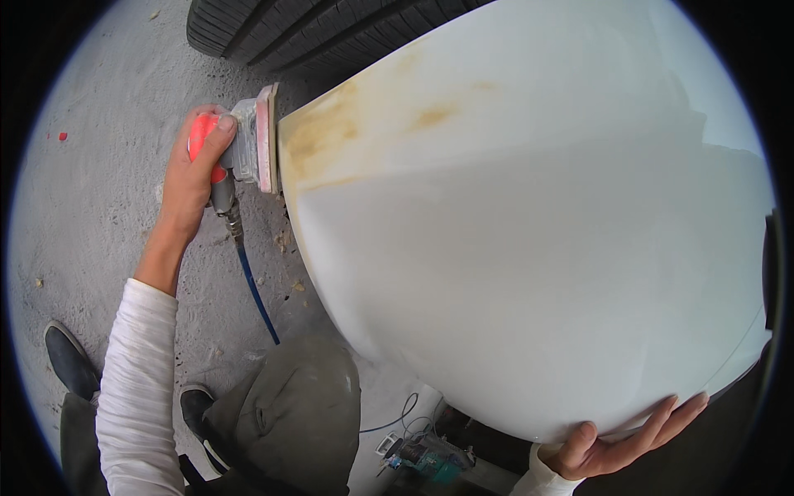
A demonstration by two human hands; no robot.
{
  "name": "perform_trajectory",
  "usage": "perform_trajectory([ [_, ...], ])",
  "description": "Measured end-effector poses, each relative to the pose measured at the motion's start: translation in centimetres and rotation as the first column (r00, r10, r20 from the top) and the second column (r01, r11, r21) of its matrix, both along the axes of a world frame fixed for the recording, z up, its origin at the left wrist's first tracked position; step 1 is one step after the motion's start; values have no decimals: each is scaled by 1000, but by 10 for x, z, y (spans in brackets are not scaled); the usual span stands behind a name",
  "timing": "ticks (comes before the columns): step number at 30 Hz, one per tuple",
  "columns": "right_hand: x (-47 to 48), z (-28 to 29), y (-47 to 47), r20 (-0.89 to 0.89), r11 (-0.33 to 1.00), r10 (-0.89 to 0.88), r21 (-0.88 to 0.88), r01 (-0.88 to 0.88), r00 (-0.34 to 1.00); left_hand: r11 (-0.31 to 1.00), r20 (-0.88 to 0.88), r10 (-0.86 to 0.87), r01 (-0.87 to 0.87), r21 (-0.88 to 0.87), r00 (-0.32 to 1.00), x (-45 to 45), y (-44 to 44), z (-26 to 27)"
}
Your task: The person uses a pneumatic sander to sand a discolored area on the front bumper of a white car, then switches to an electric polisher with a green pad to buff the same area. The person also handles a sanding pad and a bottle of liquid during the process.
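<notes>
My left hand [208,146] grips a red and grey pneumatic sander [247,139], thumb over its top. The sander is tipped on its side, its flat pad facing the edge of a white car body panel [496,248], probably a bumper. Whether the pad touches that edge I cannot tell. Yellowish-brown sanded patches [322,133] mark the panel's corner, with smaller ones further in. At the lower right, my right hand [611,443] rests against the panel's rim with fingers spread. A blue air hose [257,294] runs from the sander's handle down behind my knee.
A black tyre [310,28] stands at the top, close beside the panel. Small crumbs of debris [298,286] lie on the rough grey concrete floor [93,204]. Beyond my bent knee [298,415] sits a teal machine [434,462] with cables.
</notes>
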State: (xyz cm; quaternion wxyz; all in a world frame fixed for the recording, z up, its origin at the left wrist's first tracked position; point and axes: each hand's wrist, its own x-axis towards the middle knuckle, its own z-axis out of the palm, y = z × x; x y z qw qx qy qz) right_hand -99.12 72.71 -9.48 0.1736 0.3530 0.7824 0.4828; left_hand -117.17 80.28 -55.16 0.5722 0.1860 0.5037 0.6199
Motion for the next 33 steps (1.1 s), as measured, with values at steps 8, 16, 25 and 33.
perform_trajectory([
  [8, -14, 3, -6, 43, 1000, 0, 6, 0, 999, 992, 228, -68, 91, -92, 971, 41, -62, 8],
  [16, -13, -12, 3, -121, 991, 112, -66, -121, 986, 996, 28, -62, 64, -56, 998, 17, -45, 11],
  [25, -15, -2, -1, -69, 997, 48, -56, -52, 996, 989, 97, -93, 103, -105, 991, -1, -36, 41],
  [33, -25, -5, -7, 84, 1000, -13, 14, 12, 996, 995, 214, 33, -11, -101, 976, -14, -11, 53],
])
